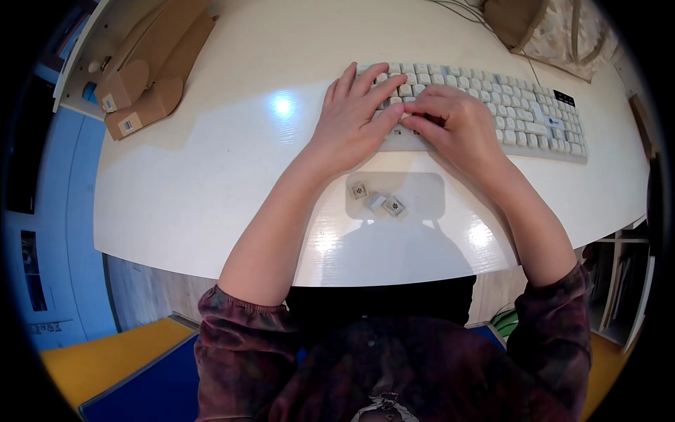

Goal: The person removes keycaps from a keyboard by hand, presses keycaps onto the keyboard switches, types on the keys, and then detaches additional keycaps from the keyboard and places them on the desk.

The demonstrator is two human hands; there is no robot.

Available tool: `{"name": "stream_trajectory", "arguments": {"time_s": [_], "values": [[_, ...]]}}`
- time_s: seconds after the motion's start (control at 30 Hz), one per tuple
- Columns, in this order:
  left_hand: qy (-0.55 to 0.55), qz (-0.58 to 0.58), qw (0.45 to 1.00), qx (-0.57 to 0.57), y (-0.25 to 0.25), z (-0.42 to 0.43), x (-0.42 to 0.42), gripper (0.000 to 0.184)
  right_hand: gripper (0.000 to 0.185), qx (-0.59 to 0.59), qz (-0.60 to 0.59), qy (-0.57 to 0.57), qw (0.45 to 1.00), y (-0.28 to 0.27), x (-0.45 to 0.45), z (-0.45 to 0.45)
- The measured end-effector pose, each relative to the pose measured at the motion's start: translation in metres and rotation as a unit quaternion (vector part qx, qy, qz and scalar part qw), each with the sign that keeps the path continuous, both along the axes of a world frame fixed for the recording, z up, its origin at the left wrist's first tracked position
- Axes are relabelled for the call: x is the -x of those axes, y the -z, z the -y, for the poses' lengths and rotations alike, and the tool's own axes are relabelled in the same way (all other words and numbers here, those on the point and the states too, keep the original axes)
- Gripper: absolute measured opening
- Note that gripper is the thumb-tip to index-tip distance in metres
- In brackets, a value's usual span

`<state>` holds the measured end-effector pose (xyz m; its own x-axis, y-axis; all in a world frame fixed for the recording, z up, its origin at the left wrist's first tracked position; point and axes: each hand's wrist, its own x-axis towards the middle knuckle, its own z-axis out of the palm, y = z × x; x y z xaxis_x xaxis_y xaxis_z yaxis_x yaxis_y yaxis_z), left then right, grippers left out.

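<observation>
A white keyboard (pixel 524 112) lies on the desk under both of my hands. My left hand (pixel 355 116) rests with fingers spread over its left end, the thumb reaching in toward the right fingertips. My right hand (pixel 457 119) is closed in a pinch at a keycap (pixel 406 117) in the lower left rows, mostly hidden by the fingers. Just below, dark bare key spots (pixel 398 131) show in the bottom row. Nearer to me, two loose keycaps lie with their undersides up, a left one (pixel 359 190) and a right one (pixel 394 206), with another pale keycap (pixel 376 202) between them.
The white desk (pixel 190 197) curves toward me. Brown cardboard pieces (pixel 151 77) stand at the back left. A bag (pixel 555 32) and cables (pixel 460 10) are at the back right. Shelves (pixel 622 281) stand low on the right.
</observation>
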<state>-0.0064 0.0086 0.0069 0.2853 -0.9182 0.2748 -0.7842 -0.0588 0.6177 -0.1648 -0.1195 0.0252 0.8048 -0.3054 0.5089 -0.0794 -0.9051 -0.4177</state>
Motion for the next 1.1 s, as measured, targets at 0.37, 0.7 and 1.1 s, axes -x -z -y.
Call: {"name": "stream_trajectory", "arguments": {"time_s": [0.37, 0.7, 1.1], "values": [[-0.01, 0.041, 0.999, -0.018, 0.0, 0.001, -0.002, 0.051, 0.019, 0.185, 0.073, -0.004, 0.98, 0.007, 0.003, -0.008], [-0.014, 0.008, 1.0, -0.014, 0.001, 0.002, 0.003, 0.047, 0.019, 0.229, 0.068, -0.002, 0.971, 0.016, 0.003, -0.007], [-0.011, 0.009, 0.999, -0.041, -0.004, 0.0, 0.002, 0.049, 0.008, 0.098, 0.085, -0.02, 0.991, 0.017, 0.001, 0.002]]}}
